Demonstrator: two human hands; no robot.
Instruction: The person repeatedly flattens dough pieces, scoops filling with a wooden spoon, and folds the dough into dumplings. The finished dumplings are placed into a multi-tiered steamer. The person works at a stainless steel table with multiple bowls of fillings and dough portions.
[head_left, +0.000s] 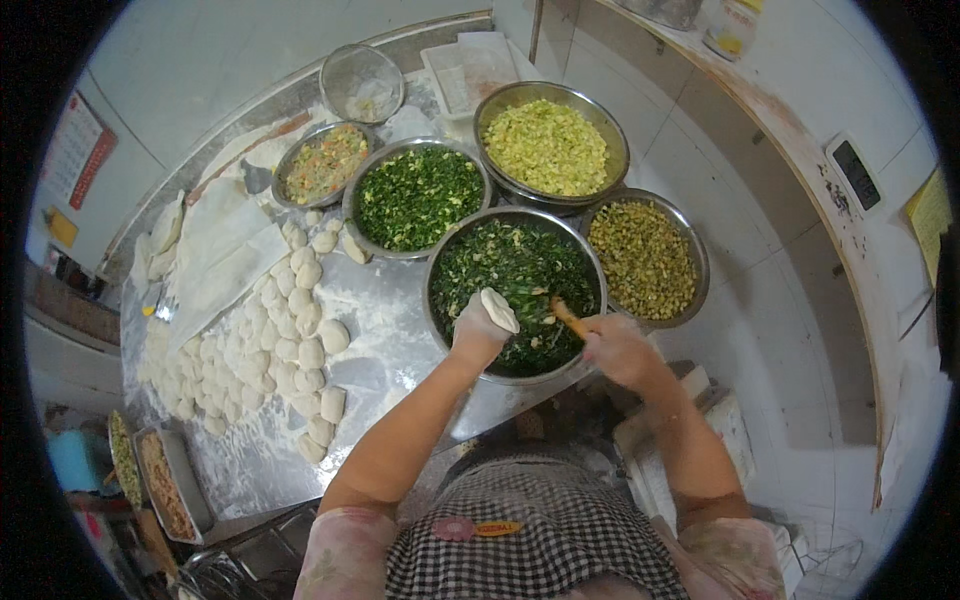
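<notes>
My left hand (478, 328), dusted with flour, holds a flattened dough wrapper (499, 309) over the near side of a large steel bowl (598, 259). Dark chopped greens with pale bits (517, 259) fill that bowl. On its right side, my right hand (621, 346) grips a wooden utensil (568, 316) whose far end meets the greens; its exact shape is blurred. To the left, many floured dough pieces (307, 324) lie in rows on the steel table (382, 330). A pale cloth (225, 247) partly covers the dough at the upper left.
Around the greens stand a bowl of brighter chopped greens (420, 199), one of yellowish diced filling (547, 146), one of brownish diced filling (637, 259) and a smaller mixed one (326, 165). A sieve (361, 82) and white tray (450, 82) sit behind. A metal pan (169, 484) flanks the table's left corner.
</notes>
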